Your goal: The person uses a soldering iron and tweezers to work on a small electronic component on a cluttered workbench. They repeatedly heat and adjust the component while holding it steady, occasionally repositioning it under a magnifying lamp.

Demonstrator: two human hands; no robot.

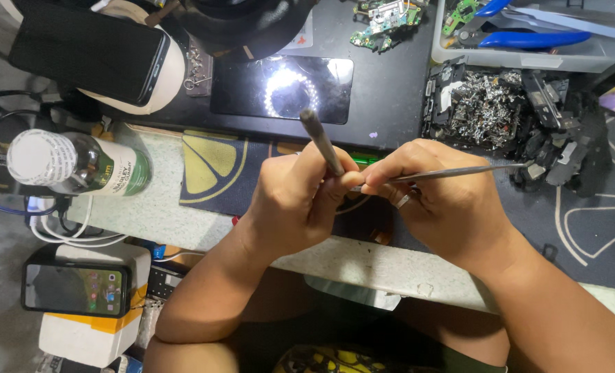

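My left hand (297, 200) is closed around a thin grey metal tool (321, 141) whose handle sticks up and away from me. My right hand (446, 200) pinches a second slim metal tool (459, 171) that points right toward a heap of metal scraps. Both hands meet at the middle of the bench over a dark mat (214, 169). What lies under the fingers is hidden.
A dark phone (283, 86) reflecting a ring light lies ahead. A heap of shiny metal parts (487, 107) is at right, a tray with blue-handled pliers (528, 38) behind it. A bottle (72, 164) stands at left, another phone (76, 289) on a box below.
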